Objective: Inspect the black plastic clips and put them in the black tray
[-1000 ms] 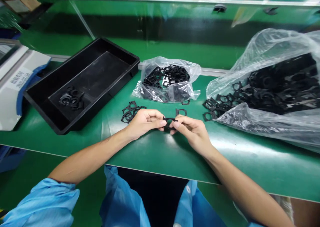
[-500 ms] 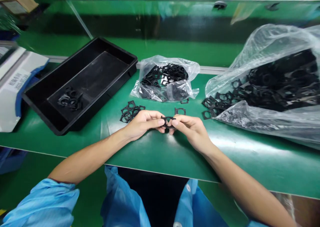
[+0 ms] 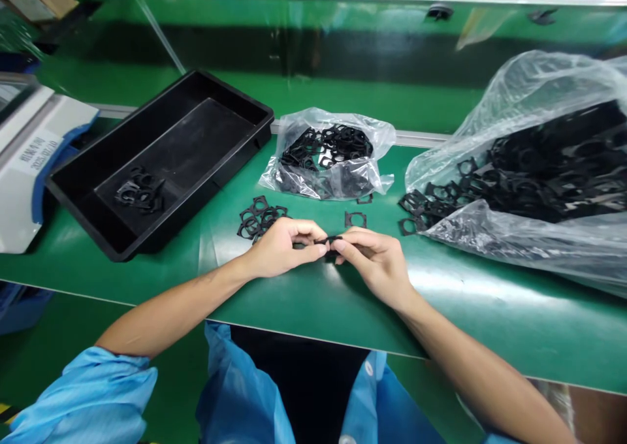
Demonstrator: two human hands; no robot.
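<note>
My left hand (image 3: pixel 281 248) and my right hand (image 3: pixel 375 258) meet over the green table (image 3: pixel 304 300), and both pinch one small black plastic ring part (image 3: pixel 329 240) between their fingertips. The part now shows edge-on and is mostly hidden by the fingers. Just behind my left hand lies a small heap of the same black parts (image 3: pixel 258 217). A single black part (image 3: pixel 355 219) lies loose behind my right hand.
A black tray (image 3: pixel 147 235) with a few black parts (image 3: pixel 140 192) inside stands at the left. A small clear bag of parts (image 3: pixel 328 157) lies behind the hands, a large bag of parts (image 3: pixel 533 170) at the right. A white machine (image 3: pixel 29 163) sits far left.
The hands have pressed closer together and turned the black part, which showed as an open ring before and now shows edge-on between the fingertips.
</note>
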